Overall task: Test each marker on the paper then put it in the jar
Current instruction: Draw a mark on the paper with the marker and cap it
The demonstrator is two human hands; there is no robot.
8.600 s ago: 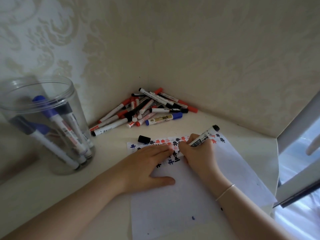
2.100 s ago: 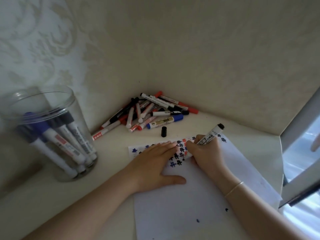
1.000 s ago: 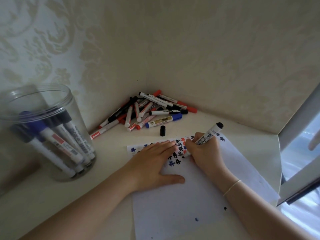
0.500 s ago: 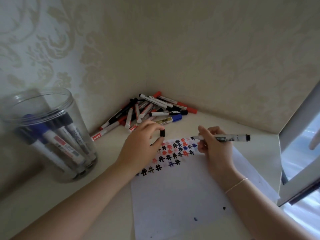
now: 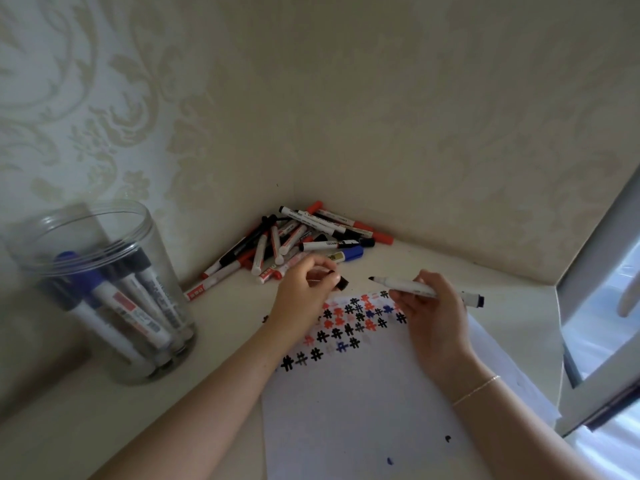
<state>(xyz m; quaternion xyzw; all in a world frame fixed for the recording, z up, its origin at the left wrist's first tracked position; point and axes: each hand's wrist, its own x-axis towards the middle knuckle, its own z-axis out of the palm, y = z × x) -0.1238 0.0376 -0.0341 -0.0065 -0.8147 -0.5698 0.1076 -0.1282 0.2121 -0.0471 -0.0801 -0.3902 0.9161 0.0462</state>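
Cream corner table [image 5: 433,268], marked paper [image 5: 363,393], left hand [image 5: 304,292] pinching black cap [image 5: 343,283], right hand [image 5: 433,306] gripping uncapped marker [image 5: 401,284] above paper — jar [image 5: 104,292] of markers far left, marker pile [image 5: 298,240] in corner

Clear glossy plastic jar [image 5: 104,292], matt white paper [image 5: 363,410], embossed wallpaper [image 5: 381,116].

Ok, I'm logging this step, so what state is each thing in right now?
marker: uncapped, held level above the paper by the right hand, tip pointing left.
cap: off the marker, pinched in the left hand.
paper: flat on the surface, rows of black, red and blue marks.
jar: upright, open, several markers inside.
marker pile: capped, heaped in the corner.
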